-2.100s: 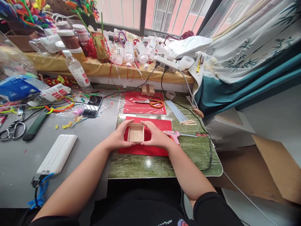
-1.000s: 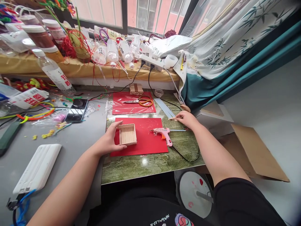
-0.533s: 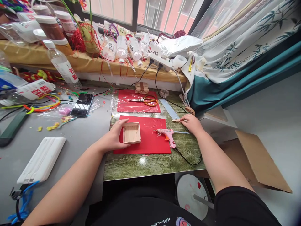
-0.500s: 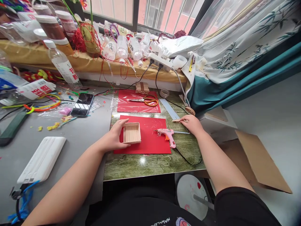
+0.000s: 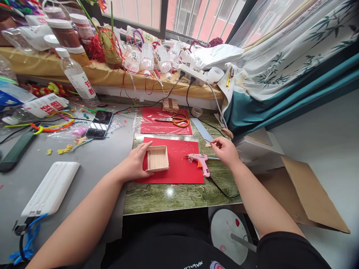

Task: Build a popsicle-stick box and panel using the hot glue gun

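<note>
Green tabletop, two hands, one wooden box

Left fingers around wooden box, right fingers at sticks

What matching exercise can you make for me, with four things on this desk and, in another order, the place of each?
1. shallow square box of pale wooden sticks
2. pink plastic glue gun
3. metal scissors with orange-brown handles
4. flat black phone

A. on the farther red sheet
B. on the grey tabletop
C. between the thumb and fingers of the left hand
D. across the right edge of the nearer red sheet

Pairs: 1-C, 2-D, 3-A, 4-B
</note>
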Demonstrator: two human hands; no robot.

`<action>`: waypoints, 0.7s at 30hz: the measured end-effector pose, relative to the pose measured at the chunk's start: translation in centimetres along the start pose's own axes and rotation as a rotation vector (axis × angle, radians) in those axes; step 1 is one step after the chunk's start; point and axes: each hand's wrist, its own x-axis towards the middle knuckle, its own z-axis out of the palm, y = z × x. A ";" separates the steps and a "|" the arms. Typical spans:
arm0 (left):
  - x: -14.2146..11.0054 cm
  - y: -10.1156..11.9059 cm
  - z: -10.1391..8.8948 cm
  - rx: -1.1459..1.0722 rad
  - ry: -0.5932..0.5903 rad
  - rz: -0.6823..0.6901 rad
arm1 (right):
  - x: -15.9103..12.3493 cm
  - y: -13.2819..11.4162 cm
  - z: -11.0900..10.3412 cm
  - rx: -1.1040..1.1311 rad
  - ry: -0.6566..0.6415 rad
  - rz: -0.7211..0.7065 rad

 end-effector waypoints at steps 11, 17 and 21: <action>-0.1 -0.2 -0.2 -0.048 -0.005 0.027 | -2.7 -13.1 8.8 1.014 -0.299 0.345; 0.0 0.1 -0.3 -0.060 -0.002 0.015 | -2.3 -14.5 11.2 1.200 -0.295 0.450; 0.1 0.1 -0.3 -0.049 -0.002 0.030 | -2.9 -15.0 12.2 1.182 -0.305 0.453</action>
